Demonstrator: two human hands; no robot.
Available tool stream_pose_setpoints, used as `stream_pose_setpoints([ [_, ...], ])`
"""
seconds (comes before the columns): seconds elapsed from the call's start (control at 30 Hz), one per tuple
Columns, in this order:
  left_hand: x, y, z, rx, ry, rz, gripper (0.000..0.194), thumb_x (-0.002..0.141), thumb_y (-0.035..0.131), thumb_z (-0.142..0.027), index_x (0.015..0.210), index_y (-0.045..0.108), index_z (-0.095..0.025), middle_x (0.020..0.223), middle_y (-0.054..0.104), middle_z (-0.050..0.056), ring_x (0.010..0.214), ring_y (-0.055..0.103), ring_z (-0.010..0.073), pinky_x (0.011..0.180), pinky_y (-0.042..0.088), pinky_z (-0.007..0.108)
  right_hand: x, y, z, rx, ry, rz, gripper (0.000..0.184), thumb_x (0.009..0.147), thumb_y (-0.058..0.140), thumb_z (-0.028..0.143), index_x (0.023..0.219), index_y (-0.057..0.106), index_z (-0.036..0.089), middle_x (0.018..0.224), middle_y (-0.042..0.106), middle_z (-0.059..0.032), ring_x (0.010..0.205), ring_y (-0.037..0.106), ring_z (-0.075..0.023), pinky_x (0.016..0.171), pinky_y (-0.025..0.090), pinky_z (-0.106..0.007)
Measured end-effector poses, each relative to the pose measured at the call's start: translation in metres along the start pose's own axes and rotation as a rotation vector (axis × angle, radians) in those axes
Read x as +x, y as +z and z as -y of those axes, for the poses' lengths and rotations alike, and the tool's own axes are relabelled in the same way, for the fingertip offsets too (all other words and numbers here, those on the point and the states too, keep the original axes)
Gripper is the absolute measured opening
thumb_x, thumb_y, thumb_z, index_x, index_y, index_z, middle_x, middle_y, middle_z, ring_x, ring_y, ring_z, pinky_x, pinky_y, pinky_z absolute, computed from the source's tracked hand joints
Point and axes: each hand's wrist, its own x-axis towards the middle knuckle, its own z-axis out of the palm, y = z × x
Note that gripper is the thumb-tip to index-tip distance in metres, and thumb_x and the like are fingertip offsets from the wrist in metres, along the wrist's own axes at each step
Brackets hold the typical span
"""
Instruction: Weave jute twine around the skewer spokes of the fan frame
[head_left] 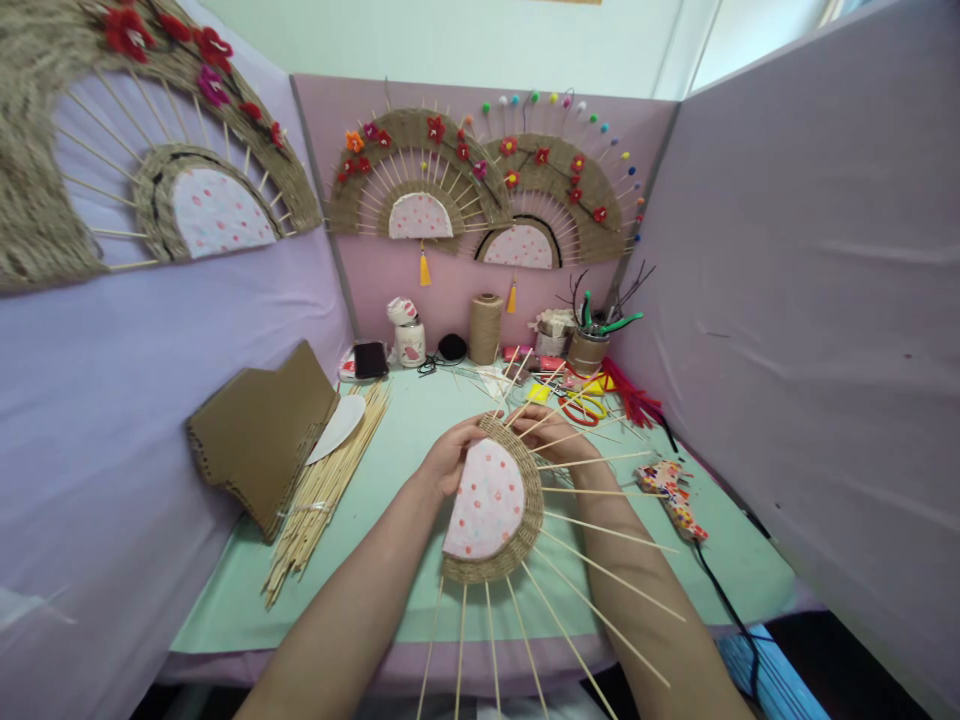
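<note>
A half-round fan piece [491,500] with a pink-dotted white centre, a twine-wrapped rim [531,497] and thin wooden sticks [600,490] fanning outward is held over the table. My left hand [455,450] grips its far left corner beside the flat edge, fingers closed around it. At the upper right of the rim, my right hand [553,435] reaches behind the sticks, its fingers bent against the twine edge. Part of the right hand is hidden by the sticks. Several sticks point toward me and to the right, over my right forearm.
Left on the table [390,490] lie brown cardboard [259,430], a white half-disc [339,428] and a stick bundle [322,510]. A patterned glue gun [675,500] with a cord lies right. Behind stand a twine spool [486,330], scissors [581,408] and a tool can [589,350]. Finished fans [420,160] hang on the back panel.
</note>
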Motion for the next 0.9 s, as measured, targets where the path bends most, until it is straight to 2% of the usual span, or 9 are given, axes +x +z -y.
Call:
stream_pose_setpoints([
  [0.1,0.001,-0.003,-0.001,-0.009,0.002,-0.024,0.042,0.061,0.056,-0.007,0.102,0.066,-0.012,0.08,0.071,0.006,0.07,0.065,0.0151,0.072,0.05,0.026,0.001,-0.004,0.001,-0.001,0.001,-0.033,0.031,0.062,0.078,0.042,0.073,0.066,0.016,0.055,0.054,0.0032,0.049,0.047,-0.0078,0.048,0.036,-0.022],
  [0.2,0.002,-0.005,-0.003,0.002,0.021,-0.044,0.042,0.062,0.055,-0.006,0.102,0.066,-0.012,0.077,0.07,0.005,0.068,0.064,0.0144,0.07,0.05,0.026,0.003,-0.014,0.003,0.047,-0.003,-0.127,0.035,0.065,0.074,0.047,0.077,0.066,0.015,0.048,0.042,0.0073,0.042,0.033,-0.0049,0.042,0.025,-0.02],
  [0.3,0.002,-0.006,-0.005,0.01,0.034,-0.047,0.04,0.063,0.056,-0.006,0.101,0.066,-0.012,0.076,0.069,0.005,0.066,0.064,0.0143,0.069,0.05,0.026,0.002,-0.028,0.009,0.142,-0.02,-0.222,0.036,0.064,0.074,0.049,0.08,0.064,0.018,0.049,0.04,0.0078,0.041,0.026,-0.0052,0.04,0.021,-0.021],
  [0.4,0.001,-0.005,-0.007,0.019,0.022,-0.059,0.038,0.063,0.056,-0.006,0.099,0.067,-0.012,0.074,0.069,0.005,0.065,0.064,0.0147,0.068,0.05,0.026,-0.002,-0.038,0.017,0.208,-0.139,-0.291,0.03,0.067,0.073,0.048,0.077,0.061,0.023,0.055,0.047,0.0054,0.043,0.029,-0.0066,0.043,0.026,-0.023],
  [0.53,0.001,-0.004,-0.005,0.011,-0.012,-0.075,0.038,0.062,0.056,-0.004,0.098,0.067,-0.01,0.074,0.069,0.006,0.064,0.064,0.0142,0.067,0.05,0.025,-0.006,-0.041,0.024,0.207,-0.325,-0.371,0.023,0.071,0.069,0.046,0.074,0.06,0.026,0.069,0.059,0.0014,0.053,0.039,-0.0099,0.052,0.036,-0.026],
  [0.7,0.002,-0.004,0.001,0.016,-0.037,-0.036,0.036,0.064,0.057,-0.005,0.098,0.067,-0.009,0.076,0.069,0.007,0.067,0.065,0.0149,0.069,0.051,0.026,-0.004,-0.037,0.024,0.218,-0.383,-0.398,0.021,0.076,0.063,0.044,0.076,0.063,0.024,0.079,0.064,-0.0027,0.058,0.043,-0.0113,0.058,0.04,-0.029],
  [0.9,0.004,-0.005,0.005,0.022,-0.053,-0.009,0.036,0.065,0.057,-0.005,0.098,0.066,-0.009,0.077,0.07,0.007,0.068,0.065,0.015,0.071,0.051,0.027,0.0,-0.039,0.023,0.162,-0.443,-0.458,0.023,0.084,0.053,0.046,0.083,0.063,0.025,0.087,0.064,-0.0034,0.056,0.04,-0.0114,0.056,0.038,-0.03],
])
